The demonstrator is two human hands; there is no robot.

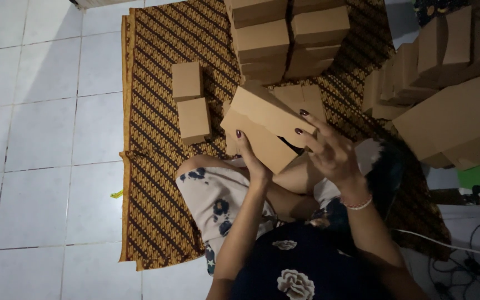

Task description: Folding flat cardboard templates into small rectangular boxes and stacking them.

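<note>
A brown cardboard box (265,125) sits tilted between both hands. The left hand (251,158) grips its near edge. The right hand (329,150) clasps its right side.

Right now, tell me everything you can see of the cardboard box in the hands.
The cardboard box is plain brown, rectangular, with a wavy-cut flap edge along its long side. It is held tilted above the lap, over the patterned mat. The left hand grips its lower end, the right hand its right end, fingers on a dark gap there. Whether it is fully shut is unclear.
</note>
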